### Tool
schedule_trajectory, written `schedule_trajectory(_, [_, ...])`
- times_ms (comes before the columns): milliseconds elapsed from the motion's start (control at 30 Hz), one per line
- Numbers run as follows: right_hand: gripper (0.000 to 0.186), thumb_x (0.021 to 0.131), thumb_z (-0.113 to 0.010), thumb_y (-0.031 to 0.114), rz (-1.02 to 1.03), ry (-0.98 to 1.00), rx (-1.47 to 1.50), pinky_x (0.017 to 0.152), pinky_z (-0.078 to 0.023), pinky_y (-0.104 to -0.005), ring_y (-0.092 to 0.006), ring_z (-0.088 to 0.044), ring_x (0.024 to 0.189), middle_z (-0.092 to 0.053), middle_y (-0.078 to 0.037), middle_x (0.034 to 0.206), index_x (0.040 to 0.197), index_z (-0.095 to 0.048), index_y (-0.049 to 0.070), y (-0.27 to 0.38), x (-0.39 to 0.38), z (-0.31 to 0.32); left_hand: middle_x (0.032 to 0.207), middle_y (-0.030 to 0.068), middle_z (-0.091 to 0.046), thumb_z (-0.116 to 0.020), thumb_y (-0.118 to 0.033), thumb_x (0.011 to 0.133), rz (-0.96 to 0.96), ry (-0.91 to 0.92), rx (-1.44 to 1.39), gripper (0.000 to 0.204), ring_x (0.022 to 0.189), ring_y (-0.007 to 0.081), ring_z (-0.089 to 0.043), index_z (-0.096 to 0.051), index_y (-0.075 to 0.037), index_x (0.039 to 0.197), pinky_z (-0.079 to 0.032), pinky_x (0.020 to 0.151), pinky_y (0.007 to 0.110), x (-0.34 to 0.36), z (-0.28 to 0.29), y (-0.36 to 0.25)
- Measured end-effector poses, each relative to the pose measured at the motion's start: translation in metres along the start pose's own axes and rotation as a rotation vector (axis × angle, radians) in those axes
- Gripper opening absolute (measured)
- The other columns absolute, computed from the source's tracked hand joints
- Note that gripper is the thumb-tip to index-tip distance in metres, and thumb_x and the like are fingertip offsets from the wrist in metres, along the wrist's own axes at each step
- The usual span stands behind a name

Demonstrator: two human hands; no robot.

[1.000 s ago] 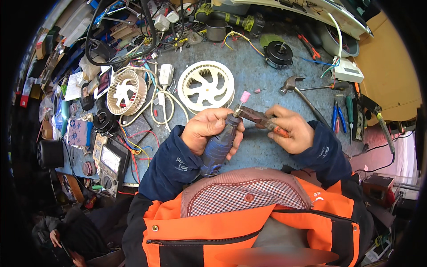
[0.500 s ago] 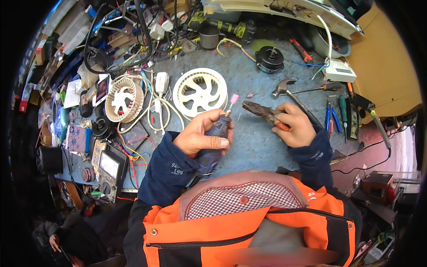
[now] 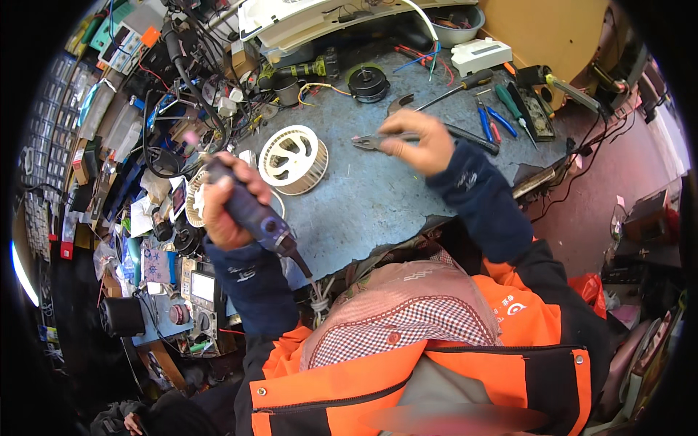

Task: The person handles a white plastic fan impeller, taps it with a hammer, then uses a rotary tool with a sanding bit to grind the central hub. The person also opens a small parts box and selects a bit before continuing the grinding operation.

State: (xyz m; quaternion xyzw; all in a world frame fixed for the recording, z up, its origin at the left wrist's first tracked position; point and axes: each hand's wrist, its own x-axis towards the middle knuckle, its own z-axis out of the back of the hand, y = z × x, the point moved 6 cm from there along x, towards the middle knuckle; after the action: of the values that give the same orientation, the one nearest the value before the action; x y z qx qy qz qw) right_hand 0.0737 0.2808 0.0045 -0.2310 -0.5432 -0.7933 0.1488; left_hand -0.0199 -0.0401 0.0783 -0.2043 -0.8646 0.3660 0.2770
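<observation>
My left hand (image 3: 231, 203) is wrapped round a dark blue rotary tool (image 3: 260, 224), raised over the bench's left side. A pink grinding stone (image 3: 190, 138) sits on the tool's tip, slightly blurred, and its cord runs down toward my apron. With fingers closed, my right hand (image 3: 423, 142) covers the handles of a pair of pliers (image 3: 369, 142) low over the bench. A tiny pink bit (image 3: 355, 138) shows by the jaws. Between my hands stands a white fan wheel (image 3: 314, 173); another fan wheel (image 3: 195, 198) is partly hidden behind my left hand.
Beyond my right hand lie a hammer (image 3: 465, 135), a screwdriver (image 3: 476, 80) and blue-handled cutters (image 3: 502, 122). A black round motor (image 3: 368, 83) and a green drill (image 3: 302, 71) are farther back. Tangled cables and a multimeter (image 3: 202, 291) crowd the left.
My left hand has swung the rotary tool left and tilted it. The pliers, under my right hand, are now lower beside the hammer. The whole view has shifted.
</observation>
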Motion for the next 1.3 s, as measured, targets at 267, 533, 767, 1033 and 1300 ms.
schedule_trajectory(267, [0.061,0.114,-0.058,0.018,-0.192,0.444,0.913,0.090,-0.059,-0.0337,-0.0189,-0.070,0.106,-0.070,-0.014,0.114,0.167,-0.032,0.000,0.107,-0.086,-0.152,0.127,0.0184,-0.066,-0.070,-0.031,0.105,-0.383,0.041,0.112,0.045,0.115,0.0336,-0.068,-0.054,-0.005,0.138,-0.057,0.101,0.056,0.015,-0.067,-0.089])
schedule_trajectory(533, [0.022,0.106,-0.065,0.009,-0.421,0.149,0.792,0.061,-0.044,-0.0236,-0.0060,-0.059,0.067,-0.066,0.000,0.079,0.123,-0.073,-0.004,0.121,-0.091,-0.077,0.123,0.0246,-0.072,-0.068,-0.040,0.107,0.138,0.129,-0.380,0.053,0.103,0.0386,-0.078,-0.055,-0.003,0.143,-0.066,0.087,0.060,-0.021,-0.088,0.085])
schedule_trajectory(767, [0.035,0.105,-0.067,0.026,-0.595,-0.392,1.096,0.051,-0.052,-0.0305,-0.0146,-0.059,0.067,-0.059,-0.003,0.091,0.131,-0.062,0.003,0.019,-0.201,0.029,0.096,0.0165,-0.077,-0.076,-0.034,0.103,0.581,-0.178,0.013,0.034,0.078,0.0293,-0.079,-0.066,-0.003,0.110,-0.069,0.066,0.043,-0.049,-0.085,0.192])
schedule_trajectory(1033, [0.041,0.107,-0.068,0.029,-0.621,-0.566,1.240,0.090,-0.061,-0.0435,-0.0245,-0.072,0.108,-0.072,-0.011,0.124,0.139,-0.062,0.005,0.004,-0.290,-0.019,0.105,0.0157,-0.076,-0.077,-0.016,0.101,0.676,-0.194,0.160,0.032,0.086,0.0300,-0.079,-0.065,0.002,0.125,-0.068,0.074,0.041,-0.067,-0.067,0.218])
schedule_trajectory(1300, [0.023,0.109,-0.070,0.032,-0.799,-0.840,0.994,0.068,-0.059,-0.0338,-0.0212,-0.072,0.078,-0.073,-0.007,0.093,0.111,-0.065,0.010,0.004,-0.267,-0.013,0.099,0.0019,-0.070,-0.081,-0.019,0.102,0.892,0.379,0.532,0.040,0.087,0.0090,-0.065,-0.062,0.000,0.132,-0.055,0.077,0.026,-0.132,-0.115,0.223])
